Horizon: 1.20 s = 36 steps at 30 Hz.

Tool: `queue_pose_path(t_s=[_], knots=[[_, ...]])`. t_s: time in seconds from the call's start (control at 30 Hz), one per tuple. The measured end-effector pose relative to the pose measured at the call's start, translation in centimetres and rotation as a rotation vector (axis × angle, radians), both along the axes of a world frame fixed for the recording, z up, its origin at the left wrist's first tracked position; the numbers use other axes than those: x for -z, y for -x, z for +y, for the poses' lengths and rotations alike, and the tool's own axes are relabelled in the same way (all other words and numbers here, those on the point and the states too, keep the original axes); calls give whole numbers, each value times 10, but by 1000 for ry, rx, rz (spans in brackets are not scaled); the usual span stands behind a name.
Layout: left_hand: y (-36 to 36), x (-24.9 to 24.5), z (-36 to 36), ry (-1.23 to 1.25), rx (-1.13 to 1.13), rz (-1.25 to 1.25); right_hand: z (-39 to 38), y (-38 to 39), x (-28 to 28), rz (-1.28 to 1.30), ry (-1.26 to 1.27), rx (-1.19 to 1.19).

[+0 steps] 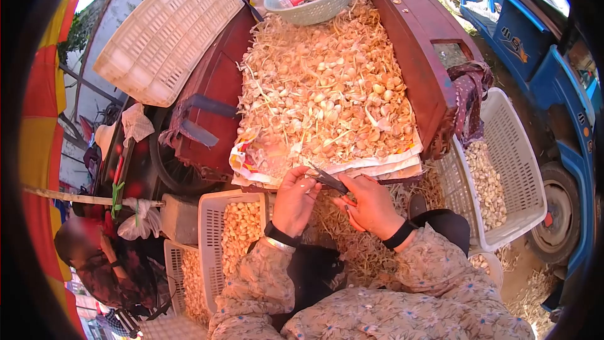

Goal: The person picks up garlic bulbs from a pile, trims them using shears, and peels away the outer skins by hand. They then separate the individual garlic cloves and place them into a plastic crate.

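My right hand [372, 206] is closed around the handles of a pair of dark-bladed scissors [328, 180], whose tips point left. My left hand [294, 203] is pinched at those tips, holding a small pale piece that looks like garlic. Both hands are just in front of a heap of garlic cloves and dry skins [327, 88]. The heap lies on a white sheet [371, 165] in a dark red cart bed [428, 57].
A green basket [318, 8] holding a bottle sits behind the heap. Crates of cloves stand at lower left [211, 227] and right [519, 170]. A blue vehicle [535, 57] is at right. Another person [110, 264] sits at left.
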<state>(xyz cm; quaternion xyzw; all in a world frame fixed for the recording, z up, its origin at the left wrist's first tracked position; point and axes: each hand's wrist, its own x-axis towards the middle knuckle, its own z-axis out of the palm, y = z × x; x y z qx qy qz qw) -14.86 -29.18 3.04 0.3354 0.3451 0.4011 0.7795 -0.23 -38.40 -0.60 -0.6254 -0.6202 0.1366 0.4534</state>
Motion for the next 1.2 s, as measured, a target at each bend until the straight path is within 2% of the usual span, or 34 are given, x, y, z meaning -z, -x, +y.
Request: queue_pose_path(t_s=[0.13,0.27,0.43,0.53,0.63,0.73,0.77,0.87,0.93,1.0,1.07,1.1,1.17,1.2], knots=[[1,-1,-4,-38,-5,37,-2,0,-2,15,-11,-23],[14,0,-2,-82,11,99,-6,2,-10,134,168,-138],[25,1,-5,-150,22,213,-9,4,-21,234,232,-257],[30,2,-7,-146,-1,226,-9,8,-27,343,356,-295],[35,-1,-14,-116,-28,214,-15,15,-30,567,468,-338],[50,-5,-25,-66,-42,197,-7,16,-17,1124,433,-247],[61,-3,-27,-45,-56,194,-6,11,-11,1058,332,-217],[116,8,-25,-36,-184,199,-5,-8,-10,1084,353,-93],[156,1,-21,-33,-313,340,-5,-14,-10,1125,338,-31],[212,6,-10,-82,-313,949,-6,-16,-10,1169,325,30],[314,61,18,-471,-14,1644,-7,-16,-10,1151,320,42],[300,45,18,-469,125,1893,-6,-16,-10,1141,317,51],[243,36,29,-1174,-33,1764,-3,-13,-8,1146,320,91],[191,19,33,-1034,-37,1468,0,-13,-8,1142,321,106]])
